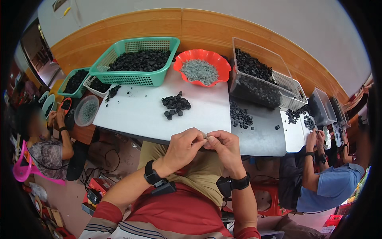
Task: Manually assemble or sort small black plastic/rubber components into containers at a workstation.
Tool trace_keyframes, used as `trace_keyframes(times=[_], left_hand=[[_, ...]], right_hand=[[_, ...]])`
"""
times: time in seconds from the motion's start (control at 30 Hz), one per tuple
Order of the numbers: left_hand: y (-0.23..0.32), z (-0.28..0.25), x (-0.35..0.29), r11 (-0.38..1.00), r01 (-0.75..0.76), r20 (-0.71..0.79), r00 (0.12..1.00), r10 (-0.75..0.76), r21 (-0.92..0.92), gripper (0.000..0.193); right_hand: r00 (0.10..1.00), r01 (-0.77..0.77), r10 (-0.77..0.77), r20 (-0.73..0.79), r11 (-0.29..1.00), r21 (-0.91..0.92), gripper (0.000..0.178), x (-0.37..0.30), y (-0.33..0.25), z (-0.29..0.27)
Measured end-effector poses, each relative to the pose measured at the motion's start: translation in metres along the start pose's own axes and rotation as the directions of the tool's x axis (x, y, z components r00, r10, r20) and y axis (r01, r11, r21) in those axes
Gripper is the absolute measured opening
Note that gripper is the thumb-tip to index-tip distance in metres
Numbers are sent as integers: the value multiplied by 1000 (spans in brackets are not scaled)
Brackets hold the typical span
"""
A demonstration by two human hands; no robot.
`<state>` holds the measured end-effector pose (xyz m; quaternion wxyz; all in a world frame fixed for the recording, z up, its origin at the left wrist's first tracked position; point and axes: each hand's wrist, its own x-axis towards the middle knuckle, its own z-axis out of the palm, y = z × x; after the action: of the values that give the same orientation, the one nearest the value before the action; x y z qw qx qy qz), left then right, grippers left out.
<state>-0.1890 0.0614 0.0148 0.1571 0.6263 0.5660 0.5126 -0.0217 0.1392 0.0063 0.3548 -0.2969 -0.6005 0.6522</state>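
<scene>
Backdrop: wood-coloured panelling [155, 24] runs along the pale wall beyond the white tabletop [135, 119], whose near edge we face.
Small piece: we hold this bit [205, 136] nearer our body than the loose black pile, our landmark, and slightly to its right; fingertips hide most of it, so we cannot tell its kind.
Left hand: our left hand [183, 146] pinches the bit between thumb and bent fingers.
Right hand: our right hand [226, 148] meets the left, thumb and forefinger pressed together on the same bit.
Black pile: the loose black pile [175, 104] has round, cap-like parts spilling toward us.
Progress: we judge one piece to be mid-handling; with so many black parts and grey slivers about, plenty seems left, but we cannot tell which heap, if any, is finished.
Green basket: beyond the pile and to its left, the green basket [137, 79] holds a deep load of black parts.
Red bowl: beyond the pile and to its right, the scalloped red bowl [227, 68] holds thin grey slivers [200, 72].
Clear bin: farther right of the pile, the clear bin [260, 93] also holds black parts.
Neighbours: well left of the pile a co-worker in a patterned top [49, 156] works; well right, another in a blue shirt [330, 191].
Writing: we can read no brand or label anywhere.
</scene>
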Motion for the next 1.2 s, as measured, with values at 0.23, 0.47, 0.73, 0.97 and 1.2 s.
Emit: trace_keyframes(times=[0.23, 0.47, 0.73, 0.97, 1.2], left_hand=[[5, -6, 8, 941, 270, 146, 959, -243, -205, 16], [1, -6, 9, 947, 293, 173, 948, -269, -133, 15], [1, -1, 6, 964, 261, 112, 961, -253, -59, 11], [-5, -3, 5, 942, 305, 78, 952, -297, -142, 7], [-1, 0, -1, 714, 440, 245, 898, -366, -545, 15]], right_hand=[[1000, 26, -26, -12, 1000, -7, 10, -2, -1, -3], [966, 208, -241, -93, 940, -270, 7, 9, 2, -10], [904, 322, -419, 86, 531, -784, 8, 34, -6, -10], [924, 309, -379, 55, 653, -692, 12, 20, -13, -16], [953, 293, -299, 44, 879, -375, 15, -12, -12, -5]])
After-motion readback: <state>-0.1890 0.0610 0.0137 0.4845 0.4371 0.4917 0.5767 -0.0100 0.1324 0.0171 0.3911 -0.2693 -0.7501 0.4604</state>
